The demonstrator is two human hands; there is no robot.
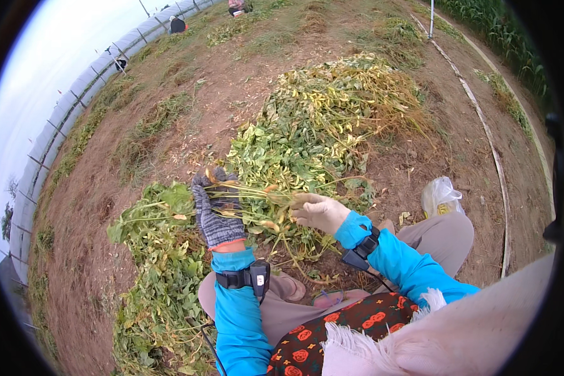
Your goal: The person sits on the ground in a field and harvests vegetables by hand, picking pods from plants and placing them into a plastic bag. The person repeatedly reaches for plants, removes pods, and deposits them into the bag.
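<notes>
My left hand (220, 209), in a grey knitted glove, is closed around the stems of a few pulled plants (258, 190) with brownish pods. The leafy ends of these stems (176, 199) stick out to the left of the glove. At the other end of the stems is my right hand (320, 212), in a pale thin glove, its fingers bent at the stems and pods. Whether it grips them I cannot tell. Below and beyond both hands lies a large heap of green and yellowing plants with pods (301, 136).
More plants (164, 291) lie at the left by my leg. A clear plastic bag (442, 195) stands beside my knee at the right. A pale hose or strip (489, 136) runs along the soil. Far off, people (177, 25) crouch near a plastic-covered structure (70, 108).
</notes>
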